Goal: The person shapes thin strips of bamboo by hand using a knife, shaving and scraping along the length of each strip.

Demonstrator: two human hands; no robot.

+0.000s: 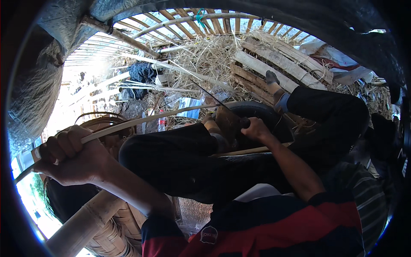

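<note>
My left hand [81, 158] is raised at the left, its fingers wrapped round a long pale bamboo strip [147, 120]. One end of the strip sticks out past the fist, and the other runs right, over my thigh. In my right hand [259, 129] is a knife [245, 123], gripped by its dark handle. Its thin dark blade points away to the upper left and crosses the strip near its far end; whether they touch I cannot tell. Under the blade stands a flat brown piece [226, 122] of a kind I cannot make out, between my legs.
Past my feet lie heaped shavings [209, 55] and a slatted wooden rack [274, 64]. A dark rounded object [274, 118] sits between my legs. Coiled strips [107, 122], a plastic bottle [161, 123] and a thick bamboo pole [85, 218] are at the left. A slatted bamboo fence [214, 25] curves behind.
</note>
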